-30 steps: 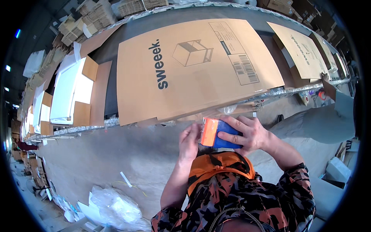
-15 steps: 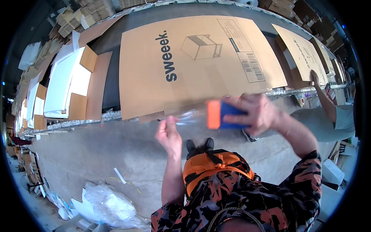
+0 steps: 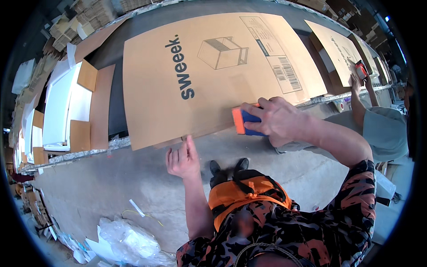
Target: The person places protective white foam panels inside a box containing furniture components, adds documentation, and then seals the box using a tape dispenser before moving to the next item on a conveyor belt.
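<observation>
A large brown cardboard box (image 3: 213, 62) lies in front of me, its flat top carrying dark print, a line drawing of furniture and a label. My right hand (image 3: 282, 118) grips an orange-and-blue tape dispenser (image 3: 247, 121) over the box's near edge, right of its middle. At that same edge, farther left, my left hand (image 3: 182, 158) has its index finger raised against the cardboard and the other fingers partly curled. Nothing shows in the left hand. Whether tape runs between the two hands cannot be made out.
Open cartons with white contents (image 3: 64, 107) stand along the conveyor (image 3: 118, 107) to the left. On the right a co-worker (image 3: 382, 131) holds a red-and-black tool (image 3: 361, 70) over another box (image 3: 336, 49). Crumpled clear plastic (image 3: 133, 240) lies on the floor at lower left.
The clear strip stretched between my hands is no longer visible. My right hand has moved left and up with the dispenser, onto the box edge. My left index finger has straightened against the edge.
</observation>
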A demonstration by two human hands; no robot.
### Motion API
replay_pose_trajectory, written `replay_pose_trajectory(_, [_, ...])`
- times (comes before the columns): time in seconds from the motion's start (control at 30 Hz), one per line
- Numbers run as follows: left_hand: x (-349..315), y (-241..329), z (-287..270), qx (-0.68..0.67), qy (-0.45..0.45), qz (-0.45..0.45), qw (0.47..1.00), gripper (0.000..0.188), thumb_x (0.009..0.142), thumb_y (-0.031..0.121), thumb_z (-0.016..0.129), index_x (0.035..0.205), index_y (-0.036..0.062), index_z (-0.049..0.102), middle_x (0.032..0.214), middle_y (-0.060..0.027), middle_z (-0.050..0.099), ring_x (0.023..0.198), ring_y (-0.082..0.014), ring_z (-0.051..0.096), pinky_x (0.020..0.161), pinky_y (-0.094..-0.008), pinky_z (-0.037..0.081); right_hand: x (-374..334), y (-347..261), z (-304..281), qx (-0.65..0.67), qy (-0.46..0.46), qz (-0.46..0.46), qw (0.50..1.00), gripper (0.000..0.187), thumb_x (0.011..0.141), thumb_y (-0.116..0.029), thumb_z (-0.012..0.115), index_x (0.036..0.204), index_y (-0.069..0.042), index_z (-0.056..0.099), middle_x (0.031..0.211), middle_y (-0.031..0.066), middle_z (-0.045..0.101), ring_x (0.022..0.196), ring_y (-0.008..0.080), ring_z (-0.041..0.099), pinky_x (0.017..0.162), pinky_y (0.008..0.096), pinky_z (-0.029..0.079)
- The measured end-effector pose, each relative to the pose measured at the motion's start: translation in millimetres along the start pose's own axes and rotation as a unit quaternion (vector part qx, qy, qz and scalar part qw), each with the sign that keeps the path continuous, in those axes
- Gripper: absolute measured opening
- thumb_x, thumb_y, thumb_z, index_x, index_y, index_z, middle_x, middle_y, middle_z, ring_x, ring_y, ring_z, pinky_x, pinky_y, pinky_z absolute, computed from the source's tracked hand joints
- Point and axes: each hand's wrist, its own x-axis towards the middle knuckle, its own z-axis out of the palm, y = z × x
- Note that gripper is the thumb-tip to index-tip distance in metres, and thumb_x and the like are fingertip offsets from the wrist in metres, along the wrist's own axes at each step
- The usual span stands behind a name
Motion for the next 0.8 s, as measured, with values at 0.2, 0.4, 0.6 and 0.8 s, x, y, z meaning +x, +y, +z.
replay_pose_trajectory(0.2, [2,-12,-13,-0.02,0.155,-0.209,0.965,0.04,0.089,0.015,0.07,0.123,-0.0025,0.059,0.102,-0.014,0.067,0.089,-0.0229,0.061,0.082,-0.0353,0.051,-1,4,38,-0.001,0.066,-0.026,0.998,0.035,0.065,-0.02,0.066,0.098,-0.008,0.07,0.118,0.0174,0.057,0.093,0.028,0.063,0.065,0.0354,0.053])
replay_pose_trajectory(0.4, [13,38,42,0.073,-0.108,0.115,0.985,0.043,0.101,0.027,0.033,0.125,0.0031,0.06,0.128,-0.0163,0.06,0.121,-0.0393,0.053,0.096,-0.0543,0.043,13,-12,23,0.031,0.077,-0.05,0.995,0.017,0.066,-0.023,0.068,0.074,-0.01,0.074,0.085,0.0098,0.066,0.088,0.0262,0.062,0.059,0.0334,0.048])
replay_pose_trajectory(0.6, [9,38,66,0.056,-0.022,0.143,0.988,0.046,0.101,0.023,0.03,0.113,-0.0021,0.066,0.114,-0.0147,0.068,0.108,-0.0399,0.061,0.092,-0.048,0.047,-44,36,34,0.073,0.035,-0.006,0.997,0.018,0.067,-0.017,0.07,0.08,-0.005,0.072,0.076,0.0071,0.066,0.084,0.0251,0.063,0.057,0.0363,0.049])
replay_pose_trajectory(0.8, [12,48,65,0.072,-0.004,0.139,0.988,0.045,0.1,0.022,0.031,0.114,-0.0011,0.067,0.115,-0.0119,0.068,0.111,-0.0375,0.061,0.096,-0.0476,0.043,-179,131,160,-0.001,0.045,0.169,0.985,0.022,0.068,-0.022,0.072,0.086,-0.009,0.072,0.093,0.0086,0.06,0.085,0.0189,0.065,0.068,0.0329,0.047])
